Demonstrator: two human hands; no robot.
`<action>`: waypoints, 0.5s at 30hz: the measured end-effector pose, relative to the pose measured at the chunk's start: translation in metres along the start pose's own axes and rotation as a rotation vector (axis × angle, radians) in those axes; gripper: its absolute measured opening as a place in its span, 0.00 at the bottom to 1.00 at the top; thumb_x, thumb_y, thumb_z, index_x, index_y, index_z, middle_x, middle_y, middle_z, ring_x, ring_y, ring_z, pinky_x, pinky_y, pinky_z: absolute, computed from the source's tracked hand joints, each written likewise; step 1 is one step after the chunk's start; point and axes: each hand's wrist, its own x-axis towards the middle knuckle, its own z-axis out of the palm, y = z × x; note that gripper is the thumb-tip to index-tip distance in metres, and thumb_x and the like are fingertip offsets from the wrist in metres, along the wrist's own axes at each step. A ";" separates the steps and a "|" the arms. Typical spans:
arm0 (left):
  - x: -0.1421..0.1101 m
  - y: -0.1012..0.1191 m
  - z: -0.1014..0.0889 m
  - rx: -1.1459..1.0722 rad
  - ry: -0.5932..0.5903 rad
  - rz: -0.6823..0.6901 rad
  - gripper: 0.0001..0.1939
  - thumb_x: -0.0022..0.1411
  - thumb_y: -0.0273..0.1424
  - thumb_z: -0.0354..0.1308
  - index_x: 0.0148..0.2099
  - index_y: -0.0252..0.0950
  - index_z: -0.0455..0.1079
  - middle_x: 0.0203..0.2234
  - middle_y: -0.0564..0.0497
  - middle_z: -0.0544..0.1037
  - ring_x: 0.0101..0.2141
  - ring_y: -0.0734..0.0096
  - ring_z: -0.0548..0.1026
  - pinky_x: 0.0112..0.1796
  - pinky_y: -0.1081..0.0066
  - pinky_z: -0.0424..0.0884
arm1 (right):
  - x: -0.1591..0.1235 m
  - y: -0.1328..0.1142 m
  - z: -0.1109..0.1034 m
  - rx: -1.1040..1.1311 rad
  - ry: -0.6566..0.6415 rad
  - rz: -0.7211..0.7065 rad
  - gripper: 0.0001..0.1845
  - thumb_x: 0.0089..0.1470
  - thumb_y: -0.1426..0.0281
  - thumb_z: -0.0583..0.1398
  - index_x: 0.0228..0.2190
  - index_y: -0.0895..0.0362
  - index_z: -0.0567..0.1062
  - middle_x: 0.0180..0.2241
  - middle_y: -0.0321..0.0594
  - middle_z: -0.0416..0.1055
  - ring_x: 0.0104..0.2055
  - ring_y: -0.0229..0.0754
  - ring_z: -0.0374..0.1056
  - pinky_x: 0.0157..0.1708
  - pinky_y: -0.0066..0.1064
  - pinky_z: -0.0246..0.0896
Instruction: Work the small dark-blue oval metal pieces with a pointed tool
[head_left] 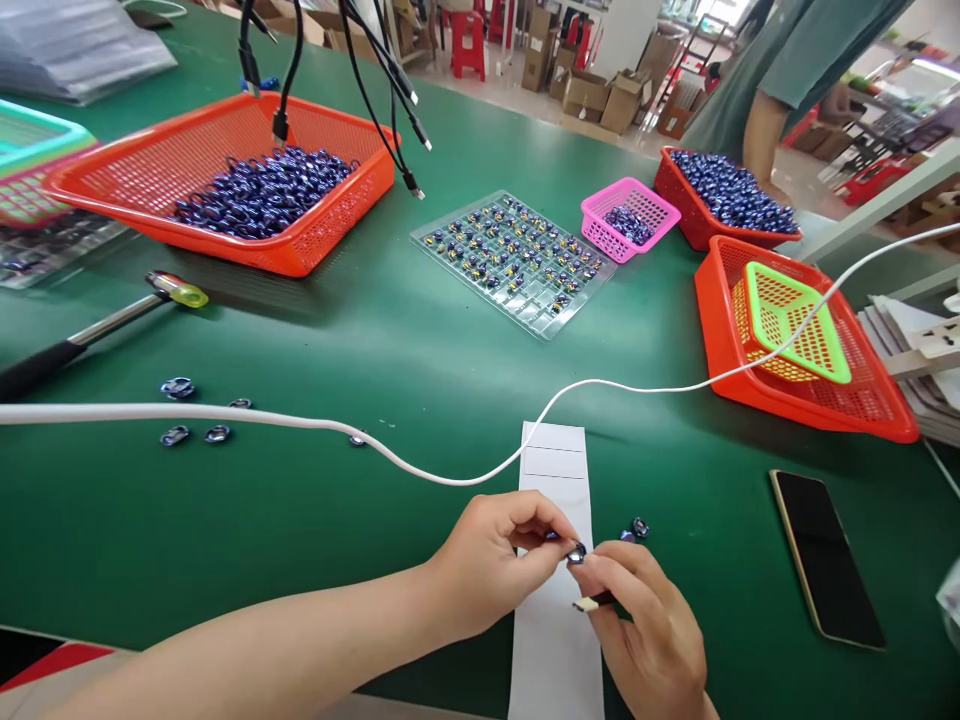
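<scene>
My left hand and my right hand meet over a white paper strip at the near edge of the green table. The left fingers pinch a small shiny blue part. My right hand is closed on a small dark piece with a pale tip, right beside that part. Two more blue parts lie on the table just beyond my right hand.
A white cable crosses the table. Loose blue parts and a hammer lie at left. Orange baskets of blue parts, a clear filled tray, a pink basket and a phone surround. A person stands at back right.
</scene>
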 end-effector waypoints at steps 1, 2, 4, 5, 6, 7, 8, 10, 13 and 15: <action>0.000 0.000 0.000 0.022 0.000 0.022 0.04 0.55 0.23 0.60 0.33 0.33 0.76 0.29 0.48 0.81 0.30 0.70 0.79 0.33 0.74 0.75 | -0.001 0.000 0.000 -0.008 -0.003 -0.002 0.25 0.55 0.84 0.58 0.51 0.52 0.68 0.36 0.43 0.72 0.35 0.40 0.72 0.32 0.29 0.70; -0.001 -0.001 -0.001 0.042 0.000 0.042 0.05 0.55 0.23 0.59 0.34 0.33 0.76 0.29 0.49 0.82 0.31 0.70 0.79 0.33 0.74 0.76 | -0.001 0.000 0.000 -0.011 -0.009 -0.002 0.25 0.55 0.84 0.58 0.51 0.52 0.68 0.36 0.43 0.72 0.35 0.40 0.72 0.32 0.29 0.70; -0.001 -0.002 -0.001 0.079 0.000 0.071 0.06 0.56 0.22 0.58 0.34 0.33 0.76 0.30 0.49 0.82 0.31 0.70 0.79 0.34 0.75 0.76 | 0.000 0.000 0.000 -0.005 -0.025 0.004 0.24 0.56 0.84 0.57 0.51 0.53 0.68 0.37 0.44 0.72 0.35 0.39 0.72 0.32 0.29 0.70; -0.001 -0.003 -0.002 0.100 0.001 0.087 0.06 0.56 0.22 0.58 0.35 0.33 0.76 0.30 0.49 0.82 0.31 0.71 0.80 0.34 0.75 0.76 | 0.000 -0.001 0.000 0.001 -0.029 0.005 0.23 0.56 0.84 0.57 0.51 0.53 0.68 0.37 0.44 0.72 0.35 0.39 0.72 0.32 0.29 0.70; -0.001 -0.003 -0.002 0.126 0.001 0.109 0.07 0.57 0.22 0.58 0.35 0.33 0.76 0.30 0.49 0.82 0.31 0.71 0.80 0.34 0.76 0.76 | 0.001 -0.002 0.000 0.006 -0.031 0.007 0.23 0.56 0.84 0.57 0.50 0.53 0.68 0.37 0.43 0.72 0.34 0.39 0.72 0.32 0.29 0.70; -0.001 -0.003 -0.003 0.156 -0.001 0.140 0.07 0.56 0.22 0.57 0.36 0.33 0.76 0.31 0.49 0.82 0.31 0.71 0.80 0.33 0.76 0.76 | 0.001 -0.002 -0.001 0.007 -0.032 0.006 0.23 0.55 0.84 0.57 0.50 0.53 0.68 0.37 0.43 0.72 0.34 0.39 0.72 0.32 0.29 0.70; -0.001 -0.003 -0.004 0.194 -0.004 0.180 0.08 0.56 0.21 0.57 0.36 0.33 0.76 0.31 0.49 0.82 0.31 0.71 0.80 0.33 0.76 0.75 | 0.002 -0.002 -0.001 0.002 -0.024 0.006 0.22 0.55 0.83 0.57 0.50 0.53 0.68 0.36 0.43 0.72 0.34 0.39 0.72 0.32 0.29 0.70; 0.000 -0.003 -0.006 0.279 -0.010 0.276 0.10 0.55 0.19 0.56 0.36 0.33 0.76 0.31 0.49 0.82 0.31 0.72 0.79 0.33 0.77 0.74 | 0.002 -0.001 -0.003 -0.033 0.018 0.013 0.20 0.55 0.83 0.58 0.48 0.54 0.69 0.35 0.43 0.72 0.34 0.39 0.71 0.32 0.30 0.69; 0.002 -0.004 -0.009 0.375 -0.011 0.404 0.11 0.54 0.17 0.55 0.36 0.33 0.75 0.30 0.49 0.82 0.30 0.74 0.78 0.33 0.78 0.73 | 0.000 0.002 -0.008 -0.125 0.112 0.041 0.15 0.54 0.80 0.61 0.43 0.55 0.72 0.33 0.41 0.72 0.32 0.39 0.70 0.31 0.29 0.67; 0.003 -0.006 -0.011 0.395 0.001 0.475 0.11 0.55 0.17 0.55 0.37 0.33 0.75 0.31 0.49 0.82 0.30 0.74 0.78 0.32 0.78 0.73 | -0.002 0.003 -0.011 -0.173 0.160 0.071 0.12 0.54 0.78 0.63 0.40 0.55 0.74 0.32 0.39 0.72 0.29 0.37 0.68 0.27 0.27 0.64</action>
